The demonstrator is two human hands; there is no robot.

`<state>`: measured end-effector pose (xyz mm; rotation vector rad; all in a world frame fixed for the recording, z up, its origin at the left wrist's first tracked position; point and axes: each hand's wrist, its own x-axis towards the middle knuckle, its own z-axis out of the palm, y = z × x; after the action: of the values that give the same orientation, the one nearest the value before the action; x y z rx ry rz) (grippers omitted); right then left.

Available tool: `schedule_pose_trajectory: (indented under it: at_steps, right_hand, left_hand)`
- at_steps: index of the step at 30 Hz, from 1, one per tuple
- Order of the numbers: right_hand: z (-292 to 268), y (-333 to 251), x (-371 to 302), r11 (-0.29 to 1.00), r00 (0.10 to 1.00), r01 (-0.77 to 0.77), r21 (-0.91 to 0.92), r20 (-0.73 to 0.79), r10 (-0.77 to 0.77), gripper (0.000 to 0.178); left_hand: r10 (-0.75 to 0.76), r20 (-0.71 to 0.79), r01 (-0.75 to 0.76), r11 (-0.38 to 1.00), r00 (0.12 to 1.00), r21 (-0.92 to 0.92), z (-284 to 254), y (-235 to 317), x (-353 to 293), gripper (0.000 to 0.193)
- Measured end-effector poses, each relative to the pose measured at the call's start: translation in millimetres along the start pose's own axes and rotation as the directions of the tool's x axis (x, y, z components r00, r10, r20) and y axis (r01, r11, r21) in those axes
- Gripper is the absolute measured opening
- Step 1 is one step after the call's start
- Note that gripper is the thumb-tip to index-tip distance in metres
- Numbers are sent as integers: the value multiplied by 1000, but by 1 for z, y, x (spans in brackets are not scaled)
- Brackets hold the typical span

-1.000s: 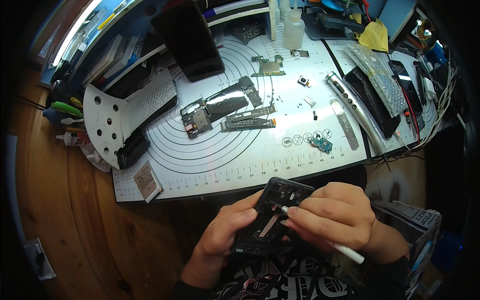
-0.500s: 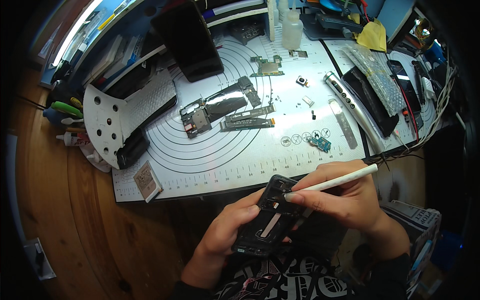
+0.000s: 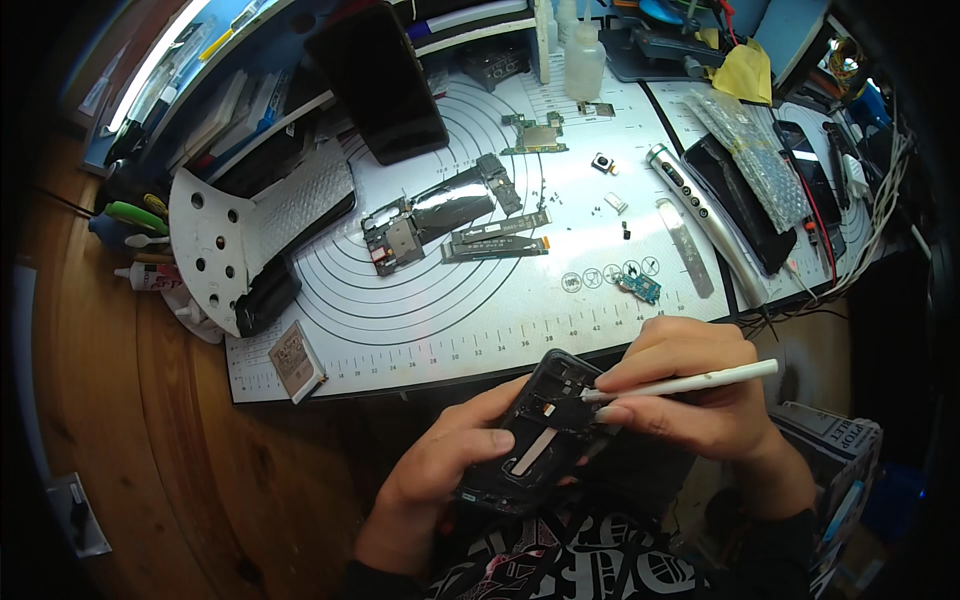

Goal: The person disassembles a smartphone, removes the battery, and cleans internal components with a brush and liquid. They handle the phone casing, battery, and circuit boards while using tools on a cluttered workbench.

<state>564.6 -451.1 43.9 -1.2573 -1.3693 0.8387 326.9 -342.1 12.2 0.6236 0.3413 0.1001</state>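
1. Step in hand, as I judge it: working inside an opened phone frame (image 3: 545, 432) with the tip of a white stylus (image 3: 690, 382). The frame is held below the near edge of the desk (image 3: 120, 400), over the lap, not resting on the mat (image 3: 420, 330).
2. Left hand (image 3: 440, 475): curled around the frame's left side and underside, thumb pressed on its left rim, fingers hidden beneath. It is closed on the frame.
3. Right hand (image 3: 700, 400): fingers pinched narrow around the stylus, which lies nearly level, its tip touching the frame's upper right part. Just what the tip meets is too small to tell, perhaps a connector or clip.
4. The next move calls for a steady frame and light, short pressure at the tip, since the parts inside look fine and close-set.
5. On the mat, well apart from the hands: a circuit board (image 3: 395, 240), flex strips (image 3: 495, 243), a small blue board (image 3: 640, 288) near the near edge and a dark phone (image 3: 385, 85) at the far edge.
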Motion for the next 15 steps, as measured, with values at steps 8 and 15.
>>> schedule_pose_trajectory:
  at_steps: [8,15]
  right_hand:
    - [-16,8,-27,999,961,-31,29,-275,38,23]
    - [3,27,-36,974,945,172,-150,-255,-206,22]
  left_hand:
    - [-86,-156,158,826,984,541,-7,99,-1,54]
    - [-91,77,-56,216,993,975,-25,141,35,48]
